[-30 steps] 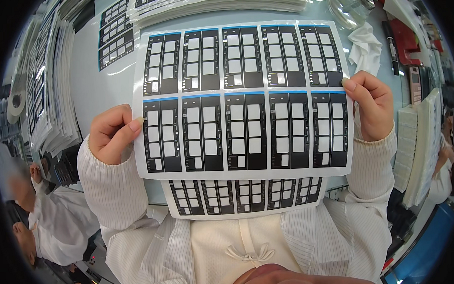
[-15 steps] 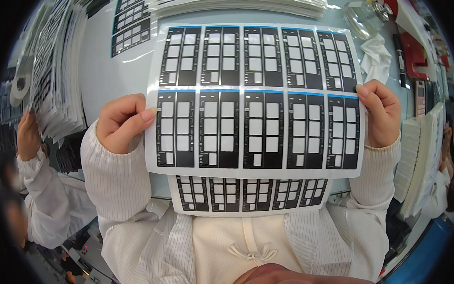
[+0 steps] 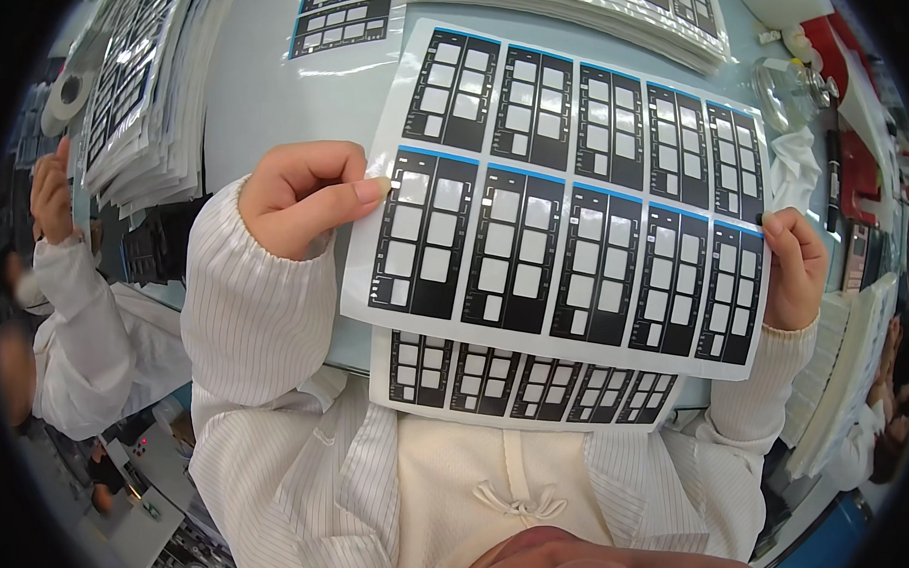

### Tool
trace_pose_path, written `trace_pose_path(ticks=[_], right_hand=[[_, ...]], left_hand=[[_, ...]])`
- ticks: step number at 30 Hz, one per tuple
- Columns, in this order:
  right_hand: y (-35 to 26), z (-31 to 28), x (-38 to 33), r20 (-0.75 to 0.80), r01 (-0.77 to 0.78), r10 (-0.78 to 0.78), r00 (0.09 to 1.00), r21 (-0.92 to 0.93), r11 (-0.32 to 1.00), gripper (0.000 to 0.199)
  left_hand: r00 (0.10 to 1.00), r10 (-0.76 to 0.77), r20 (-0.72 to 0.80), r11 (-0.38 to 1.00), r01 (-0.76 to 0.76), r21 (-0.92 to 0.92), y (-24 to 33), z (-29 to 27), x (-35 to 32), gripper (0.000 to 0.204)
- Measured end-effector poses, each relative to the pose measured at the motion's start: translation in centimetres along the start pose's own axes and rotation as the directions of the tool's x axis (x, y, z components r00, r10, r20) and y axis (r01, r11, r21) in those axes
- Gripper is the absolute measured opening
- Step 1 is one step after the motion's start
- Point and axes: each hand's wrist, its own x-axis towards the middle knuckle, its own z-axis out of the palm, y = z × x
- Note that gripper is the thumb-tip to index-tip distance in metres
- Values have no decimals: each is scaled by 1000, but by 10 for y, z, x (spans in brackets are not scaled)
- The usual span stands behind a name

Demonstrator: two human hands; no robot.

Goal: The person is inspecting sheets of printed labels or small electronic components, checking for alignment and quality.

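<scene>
Held sheet: a white sheet (image 3: 569, 186) with 2 rows of 5 black panels, each panel blue along its top edge, in the centre of the frame, tilted down toward the right.
Left hand: the left hand (image 3: 303, 201) pinches the sheet's left edge, thumb on top.
Right hand: the right hand (image 3: 796, 272) grips the right edge, thumb on top.
Under it: a lower sheet (image 3: 523, 387) at lower centre, partly covered, 5 panels showing.
Top of frame: a paper stack (image 3: 585, 17).
Upper left: a sheet pile (image 3: 153, 104) beside a tape roll (image 3: 54, 110).
Upper right: a glass bottle (image 3: 783, 90), crumpled tissue (image 3: 796, 170) and black marker (image 3: 834, 186).
Left edge: a co-worker's raised hand (image 3: 51, 193).
</scene>
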Motion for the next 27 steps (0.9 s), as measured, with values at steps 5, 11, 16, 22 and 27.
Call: trace_pose_path(ticks=[5,11,16,22,27], right_hand=[[0,0,0,-1,-2,2,1000,1,1000,14],[-1,-2,0,-10,6,-6,1000,-16,1000,15],[-5,0,-3,-32,44,-45,998,-22,999,15],[-8,3,-7,-71,142,-146,987,-52,988,15],[-8,3,-7,-78,178,-183,980,-65,982,15]], left_hand=[[1000,24,13,1000,-24,4,-2,0,0,23],[997,70,26,997,-70,22,-6,-1,2,21],[994,100,38,993,-102,50,-5,-2,3,22],[989,145,32,988,-147,54,-8,-3,3,24],[986,161,49,970,-168,179,-7,-6,1,25]])
